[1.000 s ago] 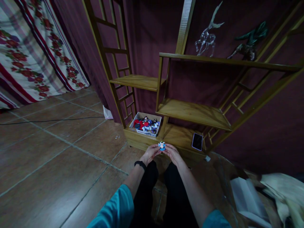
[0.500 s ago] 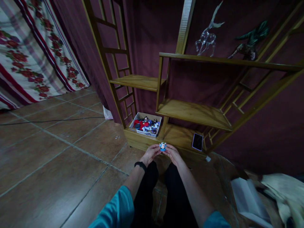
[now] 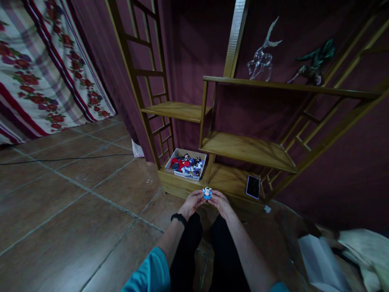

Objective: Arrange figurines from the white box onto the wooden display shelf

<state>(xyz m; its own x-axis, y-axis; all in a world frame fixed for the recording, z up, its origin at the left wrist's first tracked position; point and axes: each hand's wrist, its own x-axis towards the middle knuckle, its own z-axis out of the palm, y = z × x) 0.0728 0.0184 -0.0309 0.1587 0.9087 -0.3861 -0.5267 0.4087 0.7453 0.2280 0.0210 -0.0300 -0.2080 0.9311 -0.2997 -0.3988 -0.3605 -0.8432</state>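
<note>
Between my fingertips is a small toy figurine (image 3: 207, 193) in blue and white, with a blue base. My left hand (image 3: 193, 202), a black band on its wrist, pinches the figurine's left side. My right hand (image 3: 221, 202) grips its right side. Both hands hover above my knees, in front of the shelf's lowest board. Just beyond them, a shallow cardboard box (image 3: 197, 177) sits on that board at the left. Inside it lies a jumble of small figurines (image 3: 186, 163) in red, white, purple and black.
A phone (image 3: 253, 187) lies on the low board at right. The wooden shelf (image 3: 247, 149) rises ahead, bearing a glass deer (image 3: 261, 59) and a dark green figure (image 3: 317, 63). A black cable (image 3: 67, 159) crosses the tiled floor. A white box (image 3: 322, 261) stands at lower right.
The view has tilted up slightly, so the shelf and hands appear a little lower. Both hands keep their hold on the figurine.
</note>
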